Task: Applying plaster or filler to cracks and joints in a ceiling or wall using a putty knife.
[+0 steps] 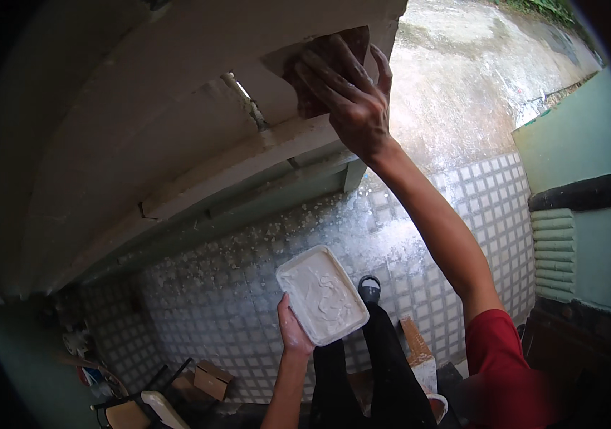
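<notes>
My left hand (293,327) carries a white rectangular tub (281,275) low in front of me, thumb along its left rim and the other fingers hidden beneath. Smeared, ridged white paste (325,295) covers the inside of the tub. Raised at the end of an outstretched arm, my right hand (355,100) presses a flat reddish-brown sheet (311,104) to the pale overhead surface (177,43), close to its right-hand edge. The fingers lie spread over the sheet and look dusted with white. What kind of sheet it is, I cannot tell.
A gap with a rough strip (245,96) breaks the pale surface left of my right hand. White spots dot the tiled floor (248,357). A cardboard box (211,380) and a chair (126,415) stand lower left. A pale green wall (577,136) rises at right.
</notes>
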Available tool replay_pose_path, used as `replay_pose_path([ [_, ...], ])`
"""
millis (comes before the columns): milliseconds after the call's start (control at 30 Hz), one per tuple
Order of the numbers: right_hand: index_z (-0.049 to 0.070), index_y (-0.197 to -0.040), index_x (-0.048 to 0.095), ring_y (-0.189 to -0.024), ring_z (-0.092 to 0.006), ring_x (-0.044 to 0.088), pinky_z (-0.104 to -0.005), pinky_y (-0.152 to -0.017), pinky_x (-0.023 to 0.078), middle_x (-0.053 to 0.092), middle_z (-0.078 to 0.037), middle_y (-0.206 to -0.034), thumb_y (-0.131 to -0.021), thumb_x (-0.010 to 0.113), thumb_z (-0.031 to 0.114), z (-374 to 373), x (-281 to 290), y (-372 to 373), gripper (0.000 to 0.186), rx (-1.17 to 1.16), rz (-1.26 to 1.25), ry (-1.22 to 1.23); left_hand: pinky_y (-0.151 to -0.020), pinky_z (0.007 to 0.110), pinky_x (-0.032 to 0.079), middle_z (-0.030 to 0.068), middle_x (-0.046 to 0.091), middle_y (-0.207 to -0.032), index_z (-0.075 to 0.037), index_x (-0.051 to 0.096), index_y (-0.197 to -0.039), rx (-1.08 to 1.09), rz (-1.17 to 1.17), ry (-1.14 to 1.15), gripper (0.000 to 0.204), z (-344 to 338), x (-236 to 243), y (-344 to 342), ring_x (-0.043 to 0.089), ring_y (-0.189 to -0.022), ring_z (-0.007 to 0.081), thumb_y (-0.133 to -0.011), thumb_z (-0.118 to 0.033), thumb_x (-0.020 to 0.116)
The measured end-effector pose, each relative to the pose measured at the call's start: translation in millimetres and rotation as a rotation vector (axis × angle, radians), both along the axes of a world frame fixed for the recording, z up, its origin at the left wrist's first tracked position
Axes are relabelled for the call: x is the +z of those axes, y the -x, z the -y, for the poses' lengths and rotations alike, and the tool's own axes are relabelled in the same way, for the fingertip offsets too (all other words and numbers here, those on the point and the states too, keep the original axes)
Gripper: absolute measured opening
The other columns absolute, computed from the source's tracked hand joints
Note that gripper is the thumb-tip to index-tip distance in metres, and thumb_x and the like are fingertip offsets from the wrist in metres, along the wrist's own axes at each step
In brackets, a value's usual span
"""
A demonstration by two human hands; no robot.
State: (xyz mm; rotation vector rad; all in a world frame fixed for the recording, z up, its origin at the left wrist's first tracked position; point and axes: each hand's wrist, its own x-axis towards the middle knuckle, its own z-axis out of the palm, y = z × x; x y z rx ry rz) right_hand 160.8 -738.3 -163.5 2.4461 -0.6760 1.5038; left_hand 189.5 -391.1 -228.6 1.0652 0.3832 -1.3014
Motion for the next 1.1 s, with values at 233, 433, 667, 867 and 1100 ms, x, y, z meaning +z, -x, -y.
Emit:
replay_pose_path([
  [233,0.022,-0.119,0.068,-0.133,-0.0236,0.047,-0.0597,-0.115,0.014,0.062,0.005,-0.129,-0.08,0.058,0.002,-23,-42,15,0.044,-0.02,-0.114,-0.099,-0.109,0.042,0.036,0.0139,0.046,-0.141,-0.003,0.036,-0.143,0.049,0.018,0.014,0.066,-19,-1,-5,0.047,-0.128,0.0307,-0.095,-0.047,0.042],
  [433,0.022,-0.119,0.068,-0.134,-0.0238,0.046,-0.0599,-0.115,0.015,0.062,0.006,-0.13,-0.08,0.06,0.006,-18,1,-23,0.043,-0.01,-0.008,-0.021,-0.108,0.041,0.036,0.0133,0.048,-0.14,-0.003,0.037,-0.142,0.047,-0.024,0.028,0.065,-34,1,-7,0.048,-0.127,0.03,-0.095,-0.047,0.042],
  [667,0.023,-0.12,0.067,-0.136,-0.0248,0.044,-0.0642,-0.115,0.012,0.061,0.006,-0.131,-0.083,0.056,0.008,-44,-48,4,0.041,-0.023,-0.176,-0.165,-0.108,0.041,0.037,0.013,0.048,-0.14,-0.003,0.037,-0.142,0.08,0.015,-0.003,0.065,-43,6,-9,0.049,-0.126,0.0302,-0.095,-0.047,0.042],
  [867,0.024,-0.12,0.067,-0.136,-0.0258,0.042,-0.0647,-0.114,0.01,0.06,0.006,-0.132,-0.084,0.057,0.008,-29,-4,-31,0.041,-0.026,-0.016,-0.005,-0.108,0.042,0.037,0.0135,0.047,-0.141,-0.003,0.037,-0.142,0.089,0.012,-0.036,0.065,-48,12,-12,0.048,-0.127,0.031,-0.095,-0.047,0.042],
  [1100,0.022,-0.12,0.068,-0.137,-0.0253,0.042,-0.0633,-0.115,0.011,0.06,0.004,-0.132,-0.084,0.057,0.009,-46,-57,-11,0.039,-0.048,-0.148,-0.183,-0.108,0.042,0.037,0.0138,0.047,-0.141,-0.003,0.037,-0.142,0.101,0.023,-0.023,0.065,-57,10,-11,0.048,-0.127,0.031,-0.094,-0.047,0.043],
])
